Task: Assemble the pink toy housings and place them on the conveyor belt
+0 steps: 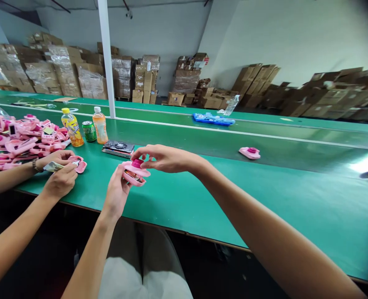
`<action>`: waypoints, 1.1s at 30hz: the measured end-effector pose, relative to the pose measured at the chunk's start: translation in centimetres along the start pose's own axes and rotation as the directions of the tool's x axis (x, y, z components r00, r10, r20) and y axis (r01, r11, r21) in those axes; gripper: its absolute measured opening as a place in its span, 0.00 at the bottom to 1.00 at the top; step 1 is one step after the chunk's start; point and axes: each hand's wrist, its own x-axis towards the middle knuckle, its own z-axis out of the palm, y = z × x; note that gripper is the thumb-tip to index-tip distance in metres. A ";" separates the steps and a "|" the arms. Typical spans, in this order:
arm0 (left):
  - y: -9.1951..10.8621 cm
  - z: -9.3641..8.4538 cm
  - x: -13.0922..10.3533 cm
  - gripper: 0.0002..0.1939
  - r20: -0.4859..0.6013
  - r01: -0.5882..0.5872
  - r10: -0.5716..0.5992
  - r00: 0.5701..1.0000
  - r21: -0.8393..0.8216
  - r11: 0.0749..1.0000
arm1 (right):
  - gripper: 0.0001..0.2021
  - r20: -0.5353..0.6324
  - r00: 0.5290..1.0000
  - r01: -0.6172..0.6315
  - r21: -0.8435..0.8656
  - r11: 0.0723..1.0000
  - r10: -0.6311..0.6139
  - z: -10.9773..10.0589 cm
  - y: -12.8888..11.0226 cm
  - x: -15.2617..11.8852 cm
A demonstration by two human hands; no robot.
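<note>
Just above the green table, my left hand (117,191) grips a pink plastic casing (136,173) from its left side. The casing's two halves are parted at the front, and small metallic or dark parts show inside. On top of it is a magenta round piece (137,163), pinched by the fingers of my right hand (165,158), which comes in from the right. Behind the casing lies a black and silver camera-like object (119,146) on a flat stack. Another pink casing with a magenta piece (250,153) rests farther right.
At the left, a co-worker's hands (60,178) hold a pink part beside a heap of pink parts (21,139). Two drink bottles (72,128) (100,126) and a green can (89,131) stand behind. A blue tray (213,120) lies across the table (202,199).
</note>
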 end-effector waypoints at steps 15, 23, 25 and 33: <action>-0.8 1.2 -0.3 0.16 0.078 -0.062 0.089 0.993 -0.291 0.955 | 0.23 -0.678 0.735 -0.238 -0.241 0.941 0.012 9.5 -1.7 -4.2; -2.5 1.2 -0.4 0.22 0.033 -0.082 0.090 0.995 -0.194 0.978 | 0.15 -0.649 0.647 -0.357 0.206 0.911 0.400 12.3 -0.7 -2.3; -2.9 1.2 -0.2 0.24 -0.007 -0.102 0.102 0.995 -0.167 0.981 | 0.14 -0.644 0.628 -0.327 0.293 0.899 0.438 12.8 -0.5 -2.1; -4.8 1.0 0.6 0.27 0.020 -0.197 0.202 0.979 -0.146 0.969 | 0.19 -0.537 0.609 -0.175 0.627 0.759 0.583 13.5 0.0 -1.5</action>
